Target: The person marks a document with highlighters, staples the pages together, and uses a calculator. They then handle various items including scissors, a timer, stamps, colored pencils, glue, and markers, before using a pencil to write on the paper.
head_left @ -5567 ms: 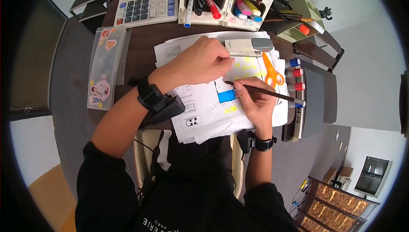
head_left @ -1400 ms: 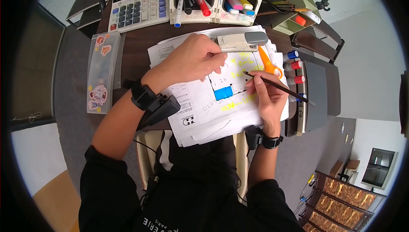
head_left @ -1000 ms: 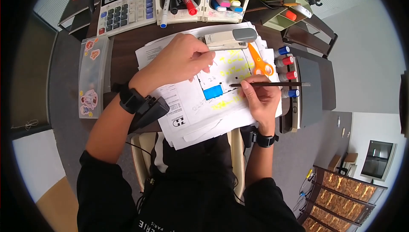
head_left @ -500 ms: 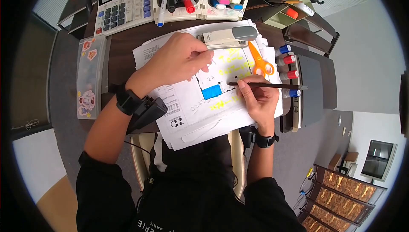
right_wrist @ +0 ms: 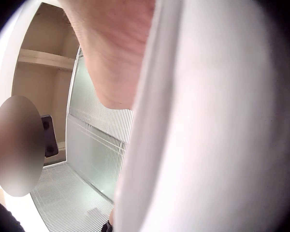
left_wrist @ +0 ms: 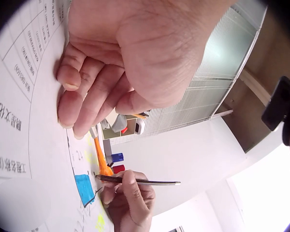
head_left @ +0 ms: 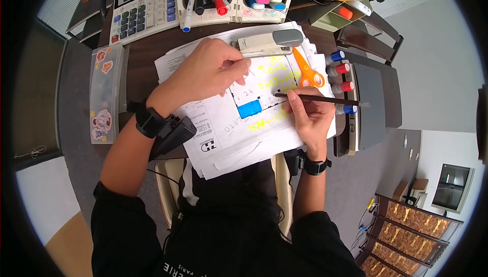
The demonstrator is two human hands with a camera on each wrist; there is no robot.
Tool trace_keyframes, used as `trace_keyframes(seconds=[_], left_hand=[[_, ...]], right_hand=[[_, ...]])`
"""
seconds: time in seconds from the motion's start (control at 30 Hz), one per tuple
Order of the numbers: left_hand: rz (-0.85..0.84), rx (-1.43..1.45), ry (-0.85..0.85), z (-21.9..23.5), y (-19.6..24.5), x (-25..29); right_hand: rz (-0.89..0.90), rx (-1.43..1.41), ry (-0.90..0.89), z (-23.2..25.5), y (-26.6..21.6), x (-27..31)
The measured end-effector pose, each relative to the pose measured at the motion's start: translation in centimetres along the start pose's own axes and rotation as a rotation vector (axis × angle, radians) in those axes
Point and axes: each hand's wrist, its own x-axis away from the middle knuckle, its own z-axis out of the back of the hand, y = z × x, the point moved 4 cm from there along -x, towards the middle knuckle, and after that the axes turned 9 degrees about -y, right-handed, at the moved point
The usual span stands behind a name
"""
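Note:
Between the thumb and fingers of my right hand (head_left: 311, 119) I hold a slim dark pencil (head_left: 325, 98). Its tip is close over the drawing on the top sheet (head_left: 239, 147), just right of a blue-coloured block (head_left: 249, 108). My left hand (head_left: 211, 68) rests on the papers at the drawing's left side, and the left wrist view shows its fingers (left_wrist: 94, 94) relaxed with nothing in them. The sheet carries grey handwritten numbers and yellow marker writing. In the right wrist view, the blurred white paper and the heel of my right hand (right_wrist: 116, 63) fill much of the picture; the pencil is hidden there.
A stapler (head_left: 264, 44) and orange scissors (head_left: 306, 71) lie on the papers. Behind stand a calculator (head_left: 145, 10) and a pen organizer (head_left: 236, 17). A stickered plastic case (head_left: 107, 94) lies left. Capped markers (head_left: 339, 69) and a dark grey device (head_left: 376, 99) stand right.
The pencil first swung up and away from the drawing, then came back down to it. A written "24" now shows inside the drawing. The left hand keeps its place; the head view has shifted.

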Motion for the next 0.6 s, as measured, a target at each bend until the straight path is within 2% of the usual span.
trace_keyframes(seconds=[0.4, 0.47, 0.6], left_hand=[[-0.002, -0.025, -0.001, -0.05, 0.08, -0.09], [0.005, -0.018, 0.002, 0.02, 0.06, -0.04], [-0.012, -0.003, 0.004, -0.17, 0.13, -0.05]], right_hand=[[-0.025, 0.106, -0.005, 0.1, 0.13, -0.01], [-0.033, 0.134, 0.041, 0.13, 0.09, -0.02], [-0.038, 0.135, -0.011, 0.24, 0.07, 0.17]])
